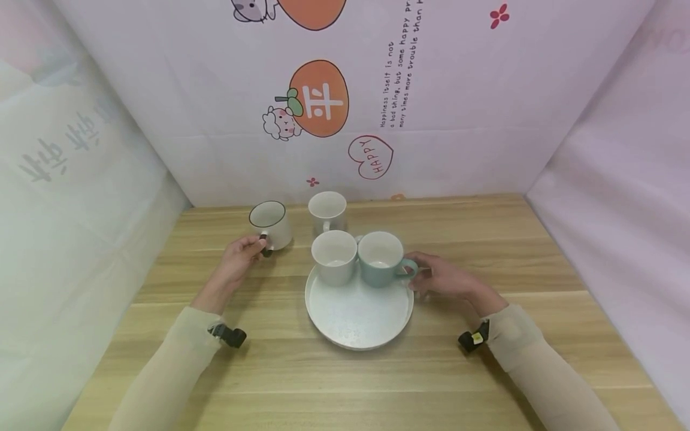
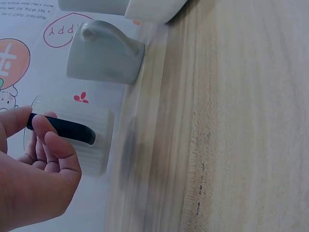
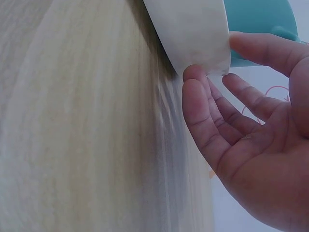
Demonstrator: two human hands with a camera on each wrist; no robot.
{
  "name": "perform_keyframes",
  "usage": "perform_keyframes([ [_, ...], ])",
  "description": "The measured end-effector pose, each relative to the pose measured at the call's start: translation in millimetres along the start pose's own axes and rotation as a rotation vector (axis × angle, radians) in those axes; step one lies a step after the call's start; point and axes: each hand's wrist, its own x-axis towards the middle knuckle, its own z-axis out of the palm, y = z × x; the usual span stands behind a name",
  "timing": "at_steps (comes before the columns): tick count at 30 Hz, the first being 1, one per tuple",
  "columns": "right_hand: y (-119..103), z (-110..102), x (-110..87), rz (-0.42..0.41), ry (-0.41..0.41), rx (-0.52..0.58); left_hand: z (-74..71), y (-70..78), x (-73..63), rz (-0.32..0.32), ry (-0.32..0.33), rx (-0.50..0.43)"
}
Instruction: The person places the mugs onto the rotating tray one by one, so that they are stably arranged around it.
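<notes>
My left hand (image 1: 241,256) pinches the black handle (image 2: 72,130) of a white mug with a dark rim (image 1: 277,232), at the back left of the table. In the left wrist view a shadow lies on the wood beyond the mug's base. On the round white tray (image 1: 358,323) stand a white mug (image 1: 334,266) and a teal mug (image 1: 377,269), side by side at its far edge. My right hand (image 1: 443,276) holds the tray's right edge, thumb at the rim and fingertips at the bottom edge. The teal mug's handle points toward it.
Another white mug (image 1: 330,209) stands behind the tray, its handle facing me. The wooden table (image 1: 269,383) ends at a printed cloth backdrop (image 1: 458,120), with white cloth walls at both sides. A small black camera sits at each wrist.
</notes>
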Motion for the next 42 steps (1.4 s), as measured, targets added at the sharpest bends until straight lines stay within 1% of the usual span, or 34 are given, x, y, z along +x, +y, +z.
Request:
perform_keyframes([
  [5, 1, 1, -0.4, 0.007, 0.003, -0.010, 1.9, 3.0, -6.8, 0.012, -0.022, 0.000],
  [12, 2, 1, -0.4, 0.007, 0.009, -0.009, 5.3, 10.1, -14.2, 0.004, -0.023, -0.004],
  [20, 4, -1, -0.1, -0.003, 0.003, 0.000, 3.0, 13.6, -24.7, 0.015, -0.054, -0.011],
  [27, 3, -1, 0.4, 0.001, 0.001, -0.010, 1.2, 17.1, -34.7, 0.025, -0.058, -0.040],
  [35, 2, -2, 0.4, 0.000, 0.005, -0.014, 1.8, 24.9, -44.6, 0.041, -0.070, -0.046],
  [42, 2, -2, 2.3, -0.008, 0.002, -0.024, 5.4, 30.7, -51.3, 0.048, -0.080, -0.055],
])
